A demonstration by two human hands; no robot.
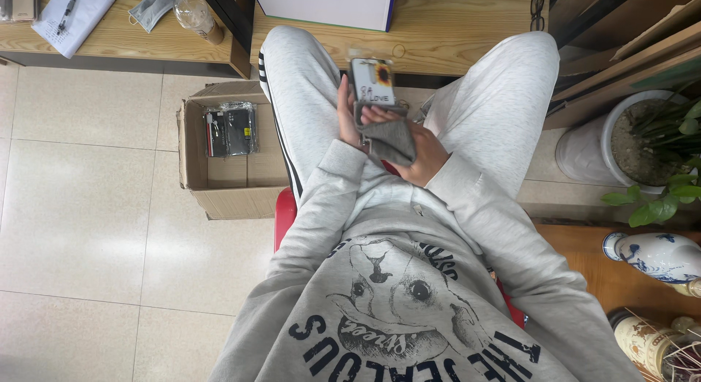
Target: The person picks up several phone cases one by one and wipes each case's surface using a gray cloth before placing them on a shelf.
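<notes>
Head view: left hand (349, 116) grips a phone case (372, 81) upright while right hand (416, 152) fingers press a grey cloth (387, 137) against it.

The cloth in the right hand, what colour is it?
Grey. The cloth in the right hand shows best in the head view.

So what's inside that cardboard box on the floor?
The box is open on top. A few flat dark items in clear wrapping lie at its far end; the rest shows bare cardboard. The near wall hides a strip of the bottom.
</notes>
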